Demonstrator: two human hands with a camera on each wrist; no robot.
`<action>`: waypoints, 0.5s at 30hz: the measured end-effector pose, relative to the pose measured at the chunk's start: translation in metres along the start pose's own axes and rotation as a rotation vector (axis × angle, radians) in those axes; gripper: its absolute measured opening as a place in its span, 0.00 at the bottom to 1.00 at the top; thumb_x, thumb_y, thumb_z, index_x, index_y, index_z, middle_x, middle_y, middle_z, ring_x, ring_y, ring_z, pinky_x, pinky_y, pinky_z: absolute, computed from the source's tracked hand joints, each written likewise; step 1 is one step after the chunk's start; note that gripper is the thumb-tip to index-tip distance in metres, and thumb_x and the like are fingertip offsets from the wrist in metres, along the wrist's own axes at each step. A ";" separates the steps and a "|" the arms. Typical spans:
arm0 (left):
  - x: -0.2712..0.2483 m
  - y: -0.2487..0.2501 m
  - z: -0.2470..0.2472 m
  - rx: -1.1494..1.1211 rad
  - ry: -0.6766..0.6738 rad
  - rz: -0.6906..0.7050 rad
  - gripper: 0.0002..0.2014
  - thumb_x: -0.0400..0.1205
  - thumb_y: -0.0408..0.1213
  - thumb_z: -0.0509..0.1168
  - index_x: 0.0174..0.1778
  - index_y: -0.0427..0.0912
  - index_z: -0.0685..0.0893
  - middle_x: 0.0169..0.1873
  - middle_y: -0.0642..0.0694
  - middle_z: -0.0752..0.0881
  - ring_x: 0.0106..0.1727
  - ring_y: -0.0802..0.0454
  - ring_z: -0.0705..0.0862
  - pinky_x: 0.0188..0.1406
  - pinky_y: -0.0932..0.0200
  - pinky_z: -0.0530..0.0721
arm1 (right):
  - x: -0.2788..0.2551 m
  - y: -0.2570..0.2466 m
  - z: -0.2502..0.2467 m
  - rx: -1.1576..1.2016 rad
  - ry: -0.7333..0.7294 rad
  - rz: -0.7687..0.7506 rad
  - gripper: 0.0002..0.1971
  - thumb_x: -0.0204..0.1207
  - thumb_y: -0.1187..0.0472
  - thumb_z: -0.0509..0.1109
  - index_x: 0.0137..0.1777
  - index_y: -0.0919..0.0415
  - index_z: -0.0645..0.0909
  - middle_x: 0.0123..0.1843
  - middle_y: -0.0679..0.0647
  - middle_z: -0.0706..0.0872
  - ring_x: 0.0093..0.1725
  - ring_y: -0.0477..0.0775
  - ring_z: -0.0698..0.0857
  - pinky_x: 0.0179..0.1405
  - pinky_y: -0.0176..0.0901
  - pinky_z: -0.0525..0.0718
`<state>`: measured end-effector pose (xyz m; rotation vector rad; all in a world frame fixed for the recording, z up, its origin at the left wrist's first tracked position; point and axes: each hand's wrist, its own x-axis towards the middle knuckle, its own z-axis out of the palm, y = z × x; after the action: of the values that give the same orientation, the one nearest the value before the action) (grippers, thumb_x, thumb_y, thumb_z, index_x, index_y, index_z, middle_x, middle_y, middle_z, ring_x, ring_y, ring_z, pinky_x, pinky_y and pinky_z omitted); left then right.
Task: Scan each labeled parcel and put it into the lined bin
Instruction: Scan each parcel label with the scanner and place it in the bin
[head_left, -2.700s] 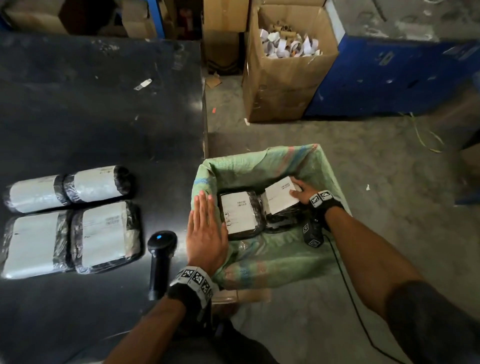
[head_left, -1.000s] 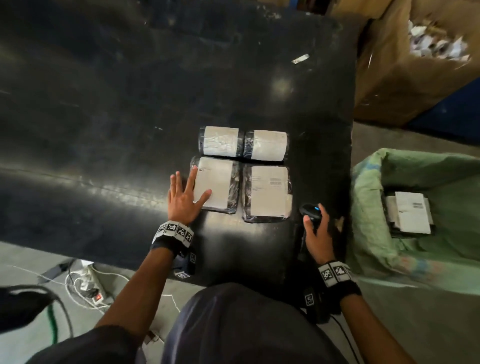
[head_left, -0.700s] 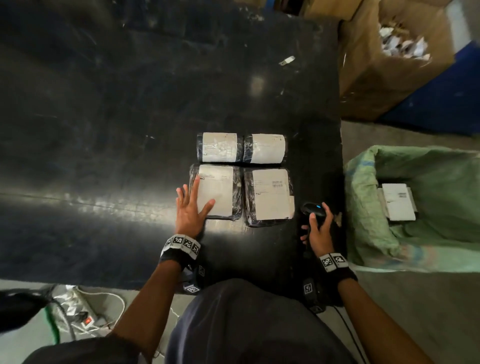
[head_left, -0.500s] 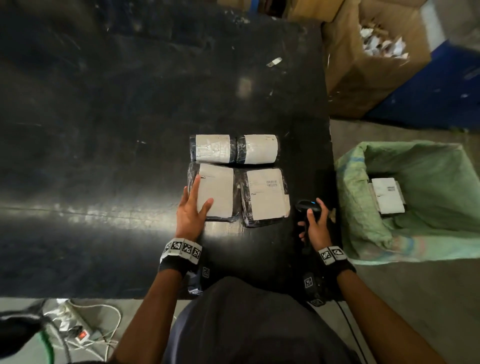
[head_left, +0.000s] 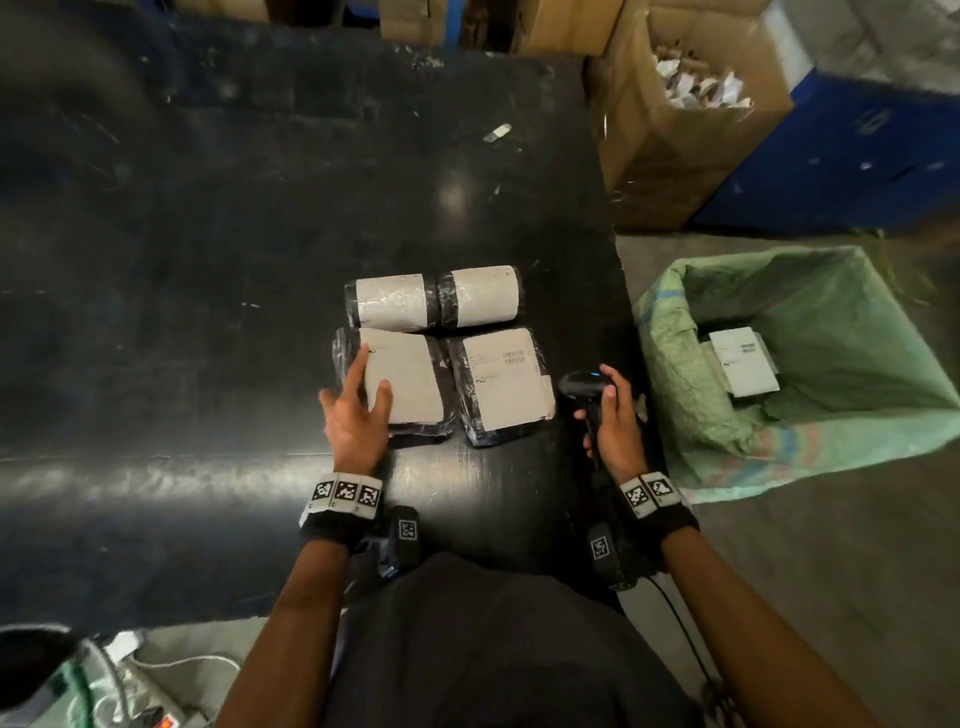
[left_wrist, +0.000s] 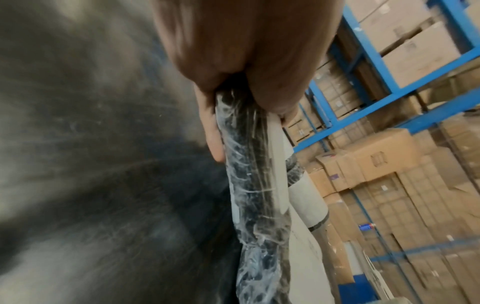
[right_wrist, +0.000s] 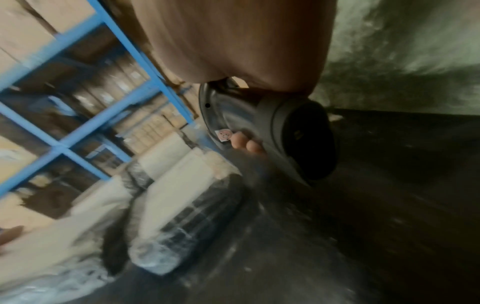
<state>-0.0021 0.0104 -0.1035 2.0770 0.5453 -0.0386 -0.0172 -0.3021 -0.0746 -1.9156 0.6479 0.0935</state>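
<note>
change: a moment ago the left hand (head_left: 358, 415) lay flat on the near-left parcel (head_left: 402, 387); now its near-left edge is lifted and pinched (thumb on the label, fingers beneath, per the left wrist view), so a scan looks imminent.
left grip: holding that parcel's edge.
parcel axis: long side runs away from the person, label up, left of the scanner (head_left: 584, 387).
other parcels: three more on the tabletop (head_left: 208, 208), just left of the scanner.
right grip: right hand (head_left: 613, 421) wrapped round the scanner handle, its head aimed left toward the parcels.
lined bin (head_left: 670, 312): right of the scanner, holding a labelled parcel.
</note>
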 end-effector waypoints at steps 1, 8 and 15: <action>-0.005 0.006 -0.004 0.018 0.033 0.031 0.29 0.87 0.47 0.64 0.84 0.64 0.65 0.65 0.34 0.76 0.54 0.47 0.73 0.69 0.41 0.74 | -0.006 -0.012 -0.001 0.024 -0.010 -0.028 0.18 0.89 0.45 0.48 0.76 0.34 0.68 0.48 0.70 0.87 0.23 0.53 0.76 0.17 0.38 0.75; -0.027 0.044 -0.006 -0.046 0.137 0.300 0.32 0.86 0.43 0.66 0.86 0.60 0.63 0.55 0.43 0.71 0.41 0.57 0.73 0.57 0.60 0.75 | -0.061 -0.100 0.002 0.205 -0.147 -0.222 0.18 0.90 0.44 0.46 0.76 0.33 0.67 0.49 0.63 0.87 0.30 0.50 0.82 0.23 0.42 0.79; -0.043 0.071 0.004 -0.129 0.084 0.387 0.34 0.87 0.42 0.66 0.86 0.60 0.56 0.64 0.40 0.71 0.57 0.49 0.79 0.68 0.46 0.80 | -0.101 -0.148 -0.001 0.214 -0.212 -0.307 0.19 0.89 0.44 0.45 0.77 0.32 0.65 0.53 0.62 0.86 0.37 0.51 0.82 0.25 0.40 0.81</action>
<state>-0.0124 -0.0404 -0.0385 2.0296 0.1821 0.3027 -0.0325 -0.2199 0.0832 -1.7463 0.2081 0.0297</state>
